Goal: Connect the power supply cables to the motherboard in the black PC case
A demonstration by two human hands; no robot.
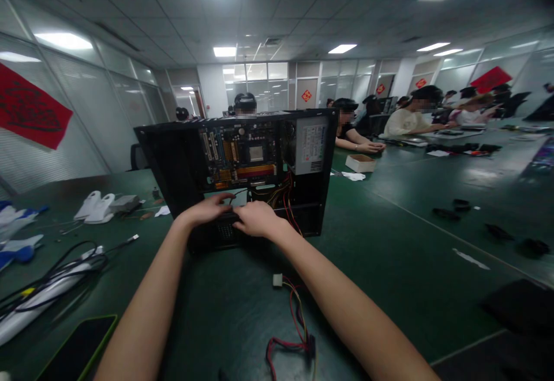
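Observation:
An opened black computer case (173, 161) stands on the green table, its inside facing me. Inside it are a motherboard (216, 164) and a silver power supply (308, 144) with red and yellow wires (286, 193) hanging down. My left hand (206, 209) is at the lower bay, fingers bent round beside a thin dark cable (236, 195) and a pale flat metal surface (240, 199). Close to its right, my right hand (257, 218) has its fingers curled at the bay's edge. What lies between the fingertips of either hand is too small to make out.
A loose power cable with a white connector (277, 280) lies before the case. To the left are a phone (78, 349), a power strip with black cables (47, 294) and white adapters (99, 206). People sit behind, near a small box (360, 163).

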